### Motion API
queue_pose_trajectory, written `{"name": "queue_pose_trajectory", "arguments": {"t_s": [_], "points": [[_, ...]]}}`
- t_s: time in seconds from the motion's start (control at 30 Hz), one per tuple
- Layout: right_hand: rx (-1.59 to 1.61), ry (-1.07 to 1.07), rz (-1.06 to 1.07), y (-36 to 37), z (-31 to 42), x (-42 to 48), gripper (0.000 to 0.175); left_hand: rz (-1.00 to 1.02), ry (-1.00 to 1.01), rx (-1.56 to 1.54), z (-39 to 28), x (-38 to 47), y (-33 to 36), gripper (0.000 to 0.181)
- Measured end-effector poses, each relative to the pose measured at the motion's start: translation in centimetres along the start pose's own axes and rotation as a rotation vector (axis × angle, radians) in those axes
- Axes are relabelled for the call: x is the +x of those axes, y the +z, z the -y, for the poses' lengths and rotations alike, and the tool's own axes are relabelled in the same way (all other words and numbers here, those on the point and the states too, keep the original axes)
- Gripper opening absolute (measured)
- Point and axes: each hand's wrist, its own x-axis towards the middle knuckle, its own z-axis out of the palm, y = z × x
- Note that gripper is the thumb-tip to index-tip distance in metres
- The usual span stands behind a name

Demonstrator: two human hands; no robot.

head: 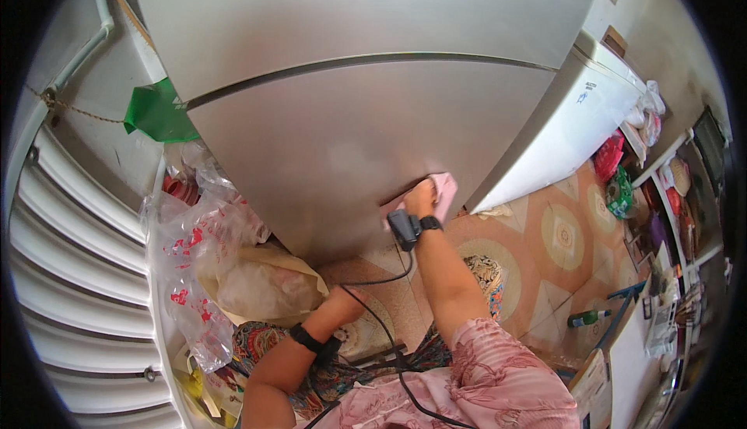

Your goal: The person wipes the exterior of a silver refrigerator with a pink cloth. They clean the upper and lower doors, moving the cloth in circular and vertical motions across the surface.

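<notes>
My right hand (420,200) presses a pink cloth (446,186) against the lower part of a silvery refrigerator door (327,131), near its bottom right. A dark device and a black band are strapped at that wrist, with a black cable (376,282) running from it towards my body. Low in front of my lap is my left hand (347,306), apart from the door. Its fingers look curled, but whether they hold anything cannot be made out. Beside it lies a plastic-wrapped bundle (268,283).
Clear plastic bags with red print (192,248) crowd the left, along a white ribbed panel (87,277). A green bag (157,113) hangs above them. To the right stand a white chest freezer (566,119) and cluttered shelves (665,189). A green bottle (583,318) lies on the tiled floor (543,242).
</notes>
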Motion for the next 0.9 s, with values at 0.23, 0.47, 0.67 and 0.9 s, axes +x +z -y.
{"name": "queue_pose_trajectory", "arguments": {"t_s": [0.23,0.47,0.67,0.9], "points": [[-1.173,-0.173,0.262,1.2,-11.2,-0.5,0.031,-0.030,-0.084,-0.046,2.2,0.7,1.0,0.017],[-0.207,-0.082,-0.163,1.2,17.9,6.9,0.032,0.035,-0.046,-0.012,2.6,0.5,2.3,0.019],[-0.072,-0.887,0.013,4.8,25.4,7.5,0.041,-0.302,0.063,-0.336,4.2,1.6,1.0,0.029],[0.127,-0.212,0.884,-0.7,22.5,-4.7,0.034,-1.110,0.339,-1.347,-0.1,-2.2,-17.0,0.044]]}}
